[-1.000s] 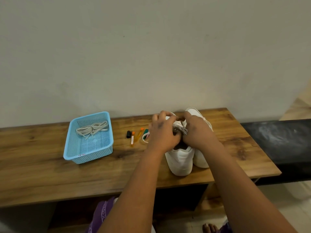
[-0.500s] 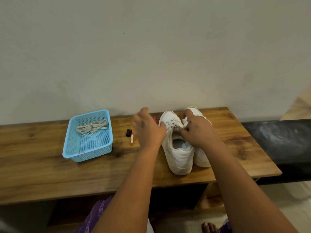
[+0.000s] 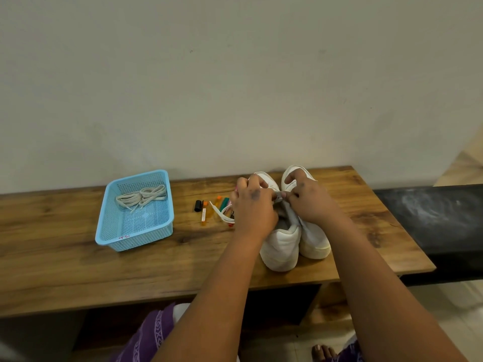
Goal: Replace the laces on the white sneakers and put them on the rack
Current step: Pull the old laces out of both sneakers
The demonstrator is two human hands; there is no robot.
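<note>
Two white sneakers [image 3: 295, 244] are seen side by side on the wooden bench [image 3: 65, 259], heels toward the camera. Two hands are curled over the left sneaker's tongue: a lace [image 3: 279, 199] is pinched between the left hand [image 3: 254, 207] and the right hand [image 3: 309, 202]. One blue basket [image 3: 159, 231] holds one bundle of laces [image 3: 141, 197]. Several small coloured markers [image 3: 209, 209] lie between basket and sneakers, partly hidden by the left hand.
</note>
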